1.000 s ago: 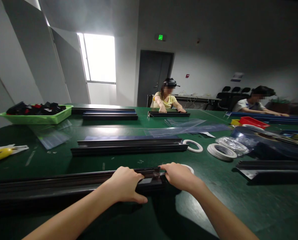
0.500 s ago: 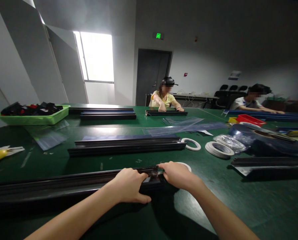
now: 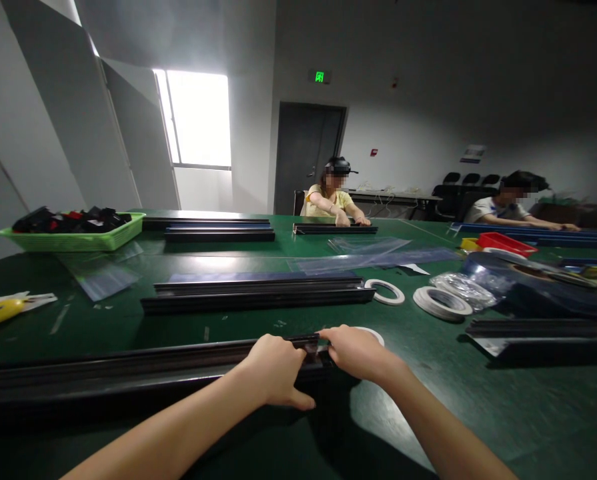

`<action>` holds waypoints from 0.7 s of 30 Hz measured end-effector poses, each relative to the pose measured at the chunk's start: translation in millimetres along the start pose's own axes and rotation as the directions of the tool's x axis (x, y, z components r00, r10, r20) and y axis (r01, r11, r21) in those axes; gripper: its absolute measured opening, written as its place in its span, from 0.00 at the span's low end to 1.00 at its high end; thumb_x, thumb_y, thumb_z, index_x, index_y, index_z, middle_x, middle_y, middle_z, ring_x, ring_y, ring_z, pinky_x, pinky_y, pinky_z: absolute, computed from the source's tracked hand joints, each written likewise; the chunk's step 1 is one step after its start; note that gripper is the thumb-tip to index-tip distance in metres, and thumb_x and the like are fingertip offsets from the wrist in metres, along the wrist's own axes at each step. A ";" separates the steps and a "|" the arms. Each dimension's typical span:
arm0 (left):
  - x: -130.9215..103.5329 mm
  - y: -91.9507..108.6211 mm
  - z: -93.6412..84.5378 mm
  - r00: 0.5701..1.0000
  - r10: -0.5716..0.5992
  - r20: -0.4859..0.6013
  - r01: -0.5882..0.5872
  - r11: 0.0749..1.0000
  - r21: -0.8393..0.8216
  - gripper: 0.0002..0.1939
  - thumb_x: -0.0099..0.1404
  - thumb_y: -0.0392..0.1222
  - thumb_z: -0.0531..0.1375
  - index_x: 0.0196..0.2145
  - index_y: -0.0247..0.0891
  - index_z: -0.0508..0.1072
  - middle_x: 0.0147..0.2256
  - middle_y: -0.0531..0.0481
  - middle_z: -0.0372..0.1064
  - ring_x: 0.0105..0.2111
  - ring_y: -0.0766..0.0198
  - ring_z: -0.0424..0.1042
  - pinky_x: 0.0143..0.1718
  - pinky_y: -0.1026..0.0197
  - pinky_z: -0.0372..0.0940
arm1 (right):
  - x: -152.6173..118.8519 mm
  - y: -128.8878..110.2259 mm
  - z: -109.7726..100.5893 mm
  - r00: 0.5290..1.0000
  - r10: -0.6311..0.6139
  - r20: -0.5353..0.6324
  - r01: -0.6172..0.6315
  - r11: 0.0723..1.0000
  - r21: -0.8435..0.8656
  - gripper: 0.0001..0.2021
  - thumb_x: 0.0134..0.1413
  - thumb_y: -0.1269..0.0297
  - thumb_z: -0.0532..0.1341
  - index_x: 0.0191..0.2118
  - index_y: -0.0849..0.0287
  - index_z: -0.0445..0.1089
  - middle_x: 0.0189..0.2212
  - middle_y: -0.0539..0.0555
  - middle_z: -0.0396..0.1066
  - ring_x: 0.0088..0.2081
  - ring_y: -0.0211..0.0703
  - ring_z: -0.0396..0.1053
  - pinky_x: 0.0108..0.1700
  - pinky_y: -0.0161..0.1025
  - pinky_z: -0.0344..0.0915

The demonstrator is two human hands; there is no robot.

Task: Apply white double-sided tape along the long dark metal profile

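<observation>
From the head view, the black rail (image 3: 128, 377) is probably best kept flat on the desk (image 3: 533, 413), with light, even pressure from the left hand (image 3: 275, 370) and its end steadied by the right hand (image 3: 358, 353). The rail's lying right under the left fingers, curled over its channel, thumb spread wide off the near side. Its end is met by one outstretched right finger; whether anything's actually pinched can't be told, tbh.
</observation>
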State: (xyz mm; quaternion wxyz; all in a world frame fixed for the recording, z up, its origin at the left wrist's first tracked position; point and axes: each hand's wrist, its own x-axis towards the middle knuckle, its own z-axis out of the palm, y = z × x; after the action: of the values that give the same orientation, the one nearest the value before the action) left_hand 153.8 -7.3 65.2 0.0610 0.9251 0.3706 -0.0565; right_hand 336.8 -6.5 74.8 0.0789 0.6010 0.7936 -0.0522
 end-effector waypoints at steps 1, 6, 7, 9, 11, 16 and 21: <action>2.5 2.8 1.2 1.000 0.007 -0.008 -0.007 1.000 0.013 0.34 0.50 0.67 0.58 0.43 0.35 0.74 0.36 0.37 0.77 0.35 0.43 0.76 0.34 0.48 0.70 | 0.0 0.1 0.2 1.000 -0.004 -0.002 0.004 1.000 0.000 0.23 0.50 0.71 0.52 0.52 0.53 0.71 0.44 0.60 0.76 0.44 0.55 0.74 0.37 0.42 0.66; 10.6 6.4 5.8 0.997 0.051 -0.056 -0.050 0.998 0.023 0.32 0.51 0.66 0.58 0.42 0.34 0.72 0.35 0.38 0.76 0.33 0.45 0.76 0.33 0.50 0.70 | 0.8 1.9 1.5 1.000 -0.009 -0.006 0.009 1.000 0.013 0.23 0.51 0.71 0.52 0.52 0.54 0.71 0.43 0.60 0.76 0.44 0.55 0.74 0.37 0.42 0.66; 11.2 5.4 6.6 0.996 0.061 -0.061 -0.060 0.998 0.018 0.32 0.52 0.66 0.58 0.43 0.35 0.72 0.36 0.38 0.76 0.33 0.45 0.76 0.33 0.50 0.70 | 1.3 2.5 2.0 1.000 -0.010 -0.003 0.010 1.000 0.016 0.23 0.51 0.71 0.52 0.52 0.54 0.71 0.43 0.60 0.76 0.44 0.55 0.74 0.37 0.42 0.66; 11.4 3.2 8.0 0.994 0.073 -0.077 -0.073 0.997 0.005 0.32 0.52 0.65 0.57 0.43 0.36 0.72 0.38 0.39 0.76 0.35 0.46 0.76 0.34 0.50 0.71 | 2.3 3.6 3.2 1.000 -0.017 0.002 0.017 1.000 0.012 0.23 0.51 0.70 0.52 0.53 0.54 0.71 0.44 0.60 0.76 0.44 0.55 0.74 0.37 0.42 0.67; 11.2 1.7 8.8 0.993 0.077 -0.095 -0.078 0.997 -0.006 0.32 0.53 0.66 0.57 0.44 0.37 0.72 0.40 0.39 0.76 0.36 0.46 0.76 0.35 0.50 0.71 | 3.1 4.5 4.6 1.000 -0.025 0.000 0.025 1.000 0.005 0.23 0.51 0.70 0.52 0.53 0.55 0.70 0.45 0.61 0.76 0.45 0.56 0.74 0.38 0.42 0.67; 11.4 1.5 7.3 0.994 0.073 -0.087 -0.076 0.997 -0.024 0.35 0.52 0.68 0.55 0.47 0.38 0.72 0.42 0.40 0.76 0.38 0.45 0.76 0.37 0.50 0.71 | 3.9 5.4 7.1 1.000 -0.025 -0.002 0.025 1.000 -0.008 0.22 0.51 0.69 0.52 0.52 0.55 0.71 0.43 0.61 0.76 0.43 0.56 0.74 0.37 0.43 0.66; 12.7 1.0 6.1 0.995 0.076 -0.070 -0.079 0.996 -0.043 0.36 0.52 0.70 0.54 0.48 0.40 0.71 0.44 0.40 0.75 0.40 0.44 0.75 0.38 0.49 0.71 | 4.3 6.5 7.6 0.999 -0.045 -0.008 0.045 0.999 0.021 0.18 0.55 0.65 0.52 0.49 0.55 0.72 0.42 0.60 0.76 0.43 0.55 0.74 0.37 0.41 0.65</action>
State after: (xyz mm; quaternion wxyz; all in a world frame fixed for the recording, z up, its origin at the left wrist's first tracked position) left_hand 163.3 -0.4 57.4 0.0717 0.9385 0.3374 -0.0141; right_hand 342.3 -2.1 66.6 0.0680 0.5842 0.8065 -0.0600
